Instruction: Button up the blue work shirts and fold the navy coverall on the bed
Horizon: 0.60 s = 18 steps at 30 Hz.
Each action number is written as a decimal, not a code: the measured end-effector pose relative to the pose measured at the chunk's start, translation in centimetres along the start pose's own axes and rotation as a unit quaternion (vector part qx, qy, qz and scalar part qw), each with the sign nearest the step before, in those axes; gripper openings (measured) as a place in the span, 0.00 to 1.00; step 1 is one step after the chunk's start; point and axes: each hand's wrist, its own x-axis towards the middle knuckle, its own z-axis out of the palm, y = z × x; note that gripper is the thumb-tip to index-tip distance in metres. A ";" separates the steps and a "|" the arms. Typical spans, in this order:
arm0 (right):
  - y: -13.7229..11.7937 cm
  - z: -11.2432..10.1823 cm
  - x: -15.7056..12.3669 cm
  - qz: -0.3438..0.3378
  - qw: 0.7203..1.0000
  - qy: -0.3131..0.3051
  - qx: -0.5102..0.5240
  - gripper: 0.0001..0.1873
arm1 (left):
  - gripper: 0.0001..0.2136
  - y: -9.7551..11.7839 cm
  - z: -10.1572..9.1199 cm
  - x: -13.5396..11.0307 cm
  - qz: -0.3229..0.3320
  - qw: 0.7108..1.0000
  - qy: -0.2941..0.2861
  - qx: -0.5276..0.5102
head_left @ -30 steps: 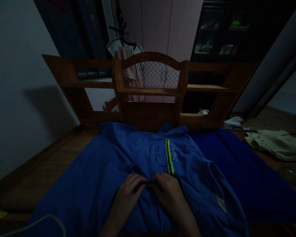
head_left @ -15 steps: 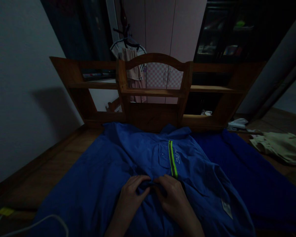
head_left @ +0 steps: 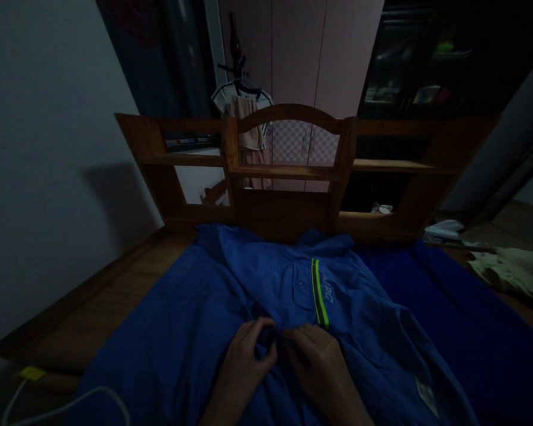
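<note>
A blue work jacket (head_left: 266,269) lies spread out before me, with a button-flap pocket (head_left: 301,287) and a yellow-green reflective stripe (head_left: 320,293). Near its lower middle, my left hand (head_left: 251,352) pinches a fold of the cloth between thumb and fingers. Close beside it, my right hand (head_left: 317,358) also grips the jacket's cloth, fingertips almost meeting the left ones. What exactly lies between the fingertips is too dark to make out. A pale label (head_left: 426,396) shows on the jacket at the lower right.
A wooden headboard (head_left: 288,173) with shelves stands behind the jacket. Darker blue cloth (head_left: 453,319) lies to the right, and pale clothing (head_left: 515,272) beyond it. A white cable (head_left: 71,402) with a yellow tag (head_left: 32,373) curves at the lower left. A wall (head_left: 48,177) rises on the left.
The whole view has shifted, so everything sits slightly farther right and lower. Both hands stay on the same part of the jacket, with the fingers slightly rearranged on the cloth.
</note>
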 end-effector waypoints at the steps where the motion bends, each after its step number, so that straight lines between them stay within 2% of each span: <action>1: 0.1 0.1 -0.1 0.004 1.000 0.005 0.001 0.10 | 0.12 0.0 -0.1 0.0 -0.012 1.000 -0.010 -0.010; 8: 0.5 0.2 -0.1 0.037 0.999 -0.015 0.004 0.07 | 0.03 0.3 -0.9 0.2 -0.045 0.994 -0.052 -0.081; 14: 0.3 -0.1 -0.1 0.036 0.999 -0.032 0.008 0.10 | 0.06 0.4 -1.1 -0.1 -0.036 0.993 -0.059 -0.093; 18: 0.1 -0.3 0.0 0.052 0.998 -0.044 0.019 0.06 | 0.04 0.1 -1.0 0.0 -0.043 0.992 -0.059 -0.100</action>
